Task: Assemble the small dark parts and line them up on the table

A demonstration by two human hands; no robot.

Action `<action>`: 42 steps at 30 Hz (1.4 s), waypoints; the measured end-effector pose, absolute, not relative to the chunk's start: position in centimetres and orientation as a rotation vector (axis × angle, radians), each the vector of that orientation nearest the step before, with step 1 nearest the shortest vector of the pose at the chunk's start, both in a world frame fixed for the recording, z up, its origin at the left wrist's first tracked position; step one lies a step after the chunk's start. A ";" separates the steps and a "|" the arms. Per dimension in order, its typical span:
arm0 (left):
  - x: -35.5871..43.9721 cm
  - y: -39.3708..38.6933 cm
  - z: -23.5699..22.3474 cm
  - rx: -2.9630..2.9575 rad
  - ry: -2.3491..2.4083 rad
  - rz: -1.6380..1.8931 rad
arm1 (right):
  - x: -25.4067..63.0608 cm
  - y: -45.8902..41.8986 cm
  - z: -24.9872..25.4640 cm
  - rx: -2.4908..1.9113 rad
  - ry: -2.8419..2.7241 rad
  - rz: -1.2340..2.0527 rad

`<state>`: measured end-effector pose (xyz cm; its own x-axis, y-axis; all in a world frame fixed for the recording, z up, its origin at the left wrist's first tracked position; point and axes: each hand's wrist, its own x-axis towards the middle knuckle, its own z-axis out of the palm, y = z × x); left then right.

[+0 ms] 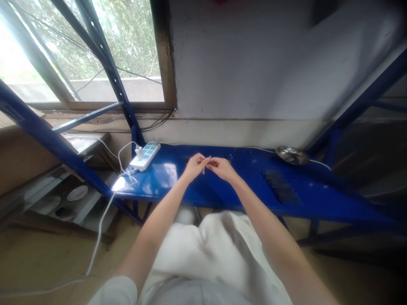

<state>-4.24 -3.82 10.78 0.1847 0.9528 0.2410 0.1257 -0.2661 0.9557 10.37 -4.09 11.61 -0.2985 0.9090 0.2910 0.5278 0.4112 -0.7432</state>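
Observation:
My left hand and my right hand meet above the middle of a blue metal shelf, fingertips pinched close together. A tiny pale part shows at the fingertips, too small to identify. Several small dark bits lie on the shelf just beyond my right hand. To the right, a pixelated dark object lies on the blue surface. A white power strip with blue panels and a plugged-in white adapter rests at the shelf's left end.
A steel dish sits at the shelf's far right. White cables run along the wall and drop to the floor. Blue rack uprights frame the shelf, with a window behind and dishes on a lower shelf at left.

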 end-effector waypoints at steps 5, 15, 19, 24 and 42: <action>-4.9 -3.1 7.5 1.513 1.102 1.292 | 12.0 -2.1 9.2 -1.290 -1.784 0.630; -6.8 -3.7 1.3 1.336 1.445 1.321 | 17.4 1.2 1.3 -1.633 -1.460 0.491; -6.8 -3.8 1.4 1.333 1.452 1.297 | 17.3 2.1 0.7 -1.692 -1.515 0.442; -6.9 -4.0 1.6 1.342 1.449 1.282 | 16.9 2.6 0.7 -1.777 -1.561 0.411; -7.0 -4.1 1.4 1.349 1.458 1.279 | 18.2 2.9 1.5 -2.037 -1.496 0.472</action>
<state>-6.97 -4.07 1.42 -0.1535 0.9835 0.0953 0.2229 -0.0595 0.9730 18.18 2.92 1.49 0.3145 0.9481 0.0463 0.7500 -0.2183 -0.6243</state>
